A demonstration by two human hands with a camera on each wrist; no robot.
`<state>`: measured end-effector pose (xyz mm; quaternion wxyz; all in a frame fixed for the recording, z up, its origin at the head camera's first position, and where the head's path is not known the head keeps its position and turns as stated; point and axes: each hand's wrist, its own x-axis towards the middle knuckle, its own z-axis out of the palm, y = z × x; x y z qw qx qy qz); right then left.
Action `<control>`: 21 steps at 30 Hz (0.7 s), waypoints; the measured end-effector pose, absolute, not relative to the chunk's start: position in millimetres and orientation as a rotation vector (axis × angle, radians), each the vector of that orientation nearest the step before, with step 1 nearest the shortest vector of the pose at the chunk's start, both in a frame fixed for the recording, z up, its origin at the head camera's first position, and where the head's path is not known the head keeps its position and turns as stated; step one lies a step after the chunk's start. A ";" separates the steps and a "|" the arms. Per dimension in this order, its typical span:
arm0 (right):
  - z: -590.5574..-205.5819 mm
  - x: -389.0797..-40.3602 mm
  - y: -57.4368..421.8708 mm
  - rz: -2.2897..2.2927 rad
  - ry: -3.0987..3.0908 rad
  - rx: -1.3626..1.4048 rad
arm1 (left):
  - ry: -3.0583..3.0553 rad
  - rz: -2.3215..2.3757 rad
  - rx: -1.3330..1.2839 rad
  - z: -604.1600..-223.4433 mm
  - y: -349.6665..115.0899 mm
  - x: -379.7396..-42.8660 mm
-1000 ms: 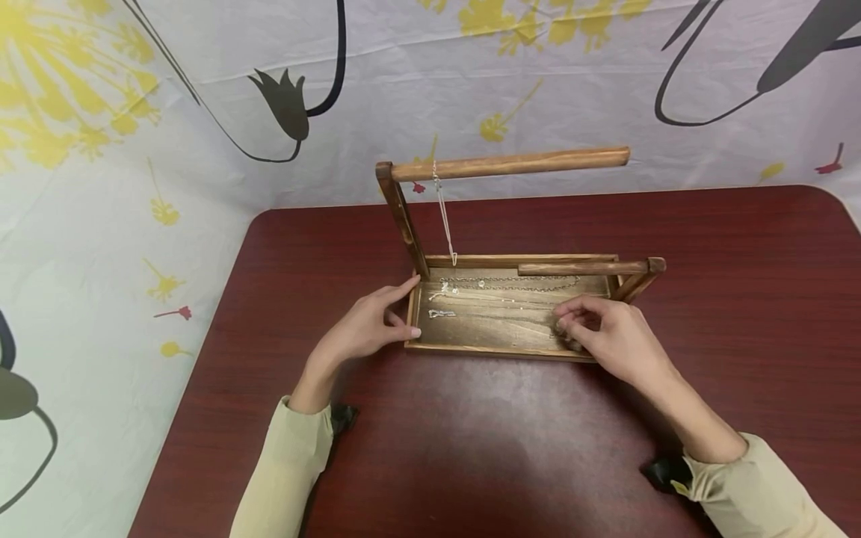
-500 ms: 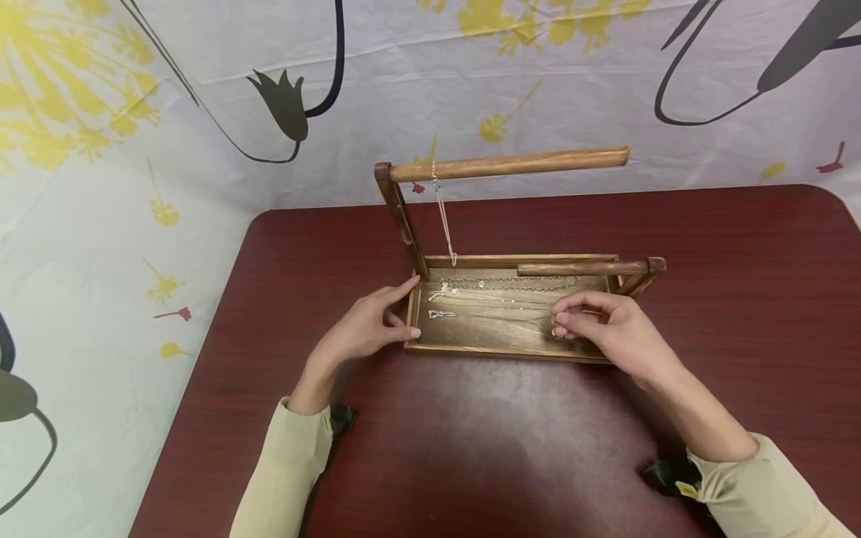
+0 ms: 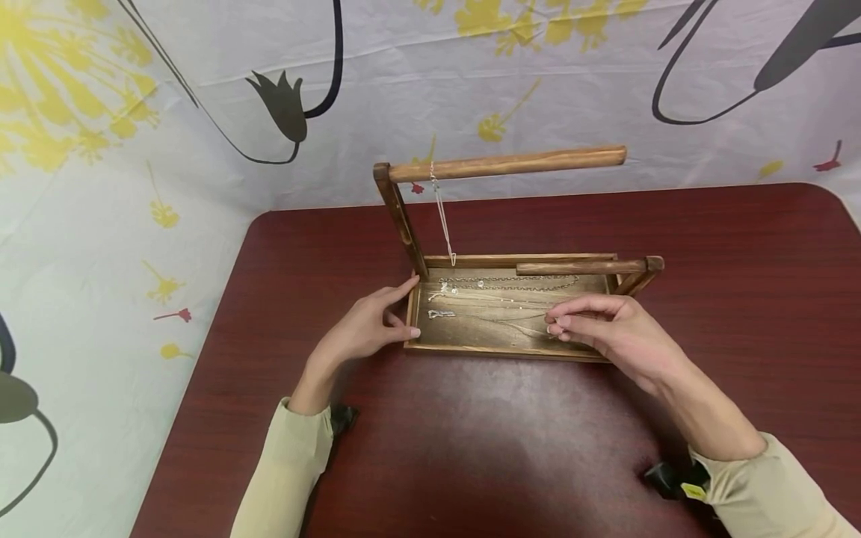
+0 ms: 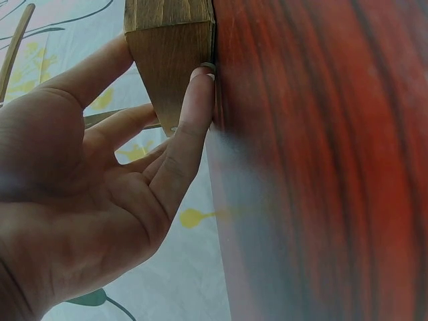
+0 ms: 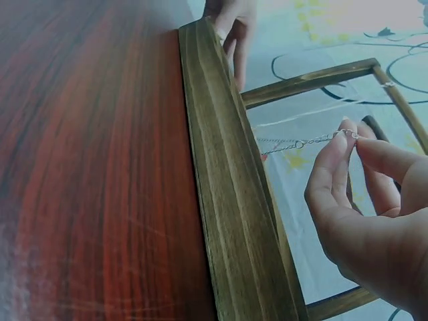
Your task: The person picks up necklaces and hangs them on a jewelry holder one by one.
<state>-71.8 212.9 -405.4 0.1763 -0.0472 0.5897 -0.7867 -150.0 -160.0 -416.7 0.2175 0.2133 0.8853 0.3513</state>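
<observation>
My right hand (image 3: 628,336) pinches the end of a fine silver chain necklace (image 5: 299,144) between thumb and fingertips, just above the right part of a wooden tray (image 3: 498,351). From those fingers the chain runs leftward over the tray floor, towards a silvery piece (image 3: 441,314). At the tray's left end, my left hand (image 3: 366,321) holds the wood, thumb near the front corner and a finger near the back one. More necklaces (image 3: 507,284) lie along the back of the tray. One pale necklace (image 3: 444,217) hangs from the upper wooden bar (image 3: 511,163).
A lower, shorter bar (image 3: 585,267) on a post rises from the tray's right end, close to my right hand. The dark red table (image 3: 471,448) ends at a patterned cloth (image 3: 403,90) behind and at left.
My right hand has lifted slightly and shifted a little left with the chain, and more of the chain now shows. My left hand stays in place.
</observation>
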 end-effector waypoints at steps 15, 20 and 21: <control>-379.4 -66.2 207.0 -2.208 1.690 -0.208 | 2.461 0.961 0.594 -417.9 -160.4 -150.4; -370.9 -64.6 206.3 -2.282 1.657 -0.264 | 2.462 0.970 0.606 -416.9 -160.1 -150.1; -369.6 -64.3 206.1 -2.291 1.656 -0.266 | 2.464 0.969 0.611 -416.8 -160.3 -149.9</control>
